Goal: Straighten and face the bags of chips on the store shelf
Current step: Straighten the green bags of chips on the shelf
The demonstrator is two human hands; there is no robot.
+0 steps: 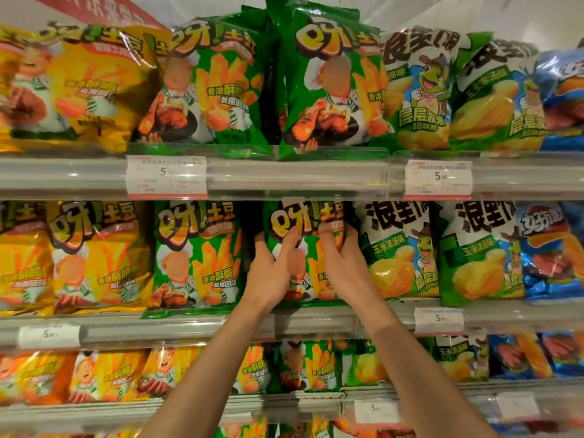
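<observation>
On the middle shelf (316,324), both hands work one green bag (305,248): the left hand (271,273) wraps its left edge, thumb on the front and fingers curled behind, while the right hand (343,263) grips the right edge, fingers curled round its side. That bag stands upright between a second green bag (196,257) and a white-and-green corn bag (401,251), its logo facing out, set somewhat further back than its neighbour. I judge the job partly done: this row's yellow bags (72,254) and corn bags face forward and stand fairly square, though the second green bag's foot hangs over the shelf lip. Up on the top shelf (284,178), a tall green bag (325,86) leans and its bottom corner juts past the rail, so it likely still needs squaring. Lower down, the bottom shelf (284,403) holds smaller bags (300,365) that look jumbled, but blur there makes this hard to tell.
</observation>
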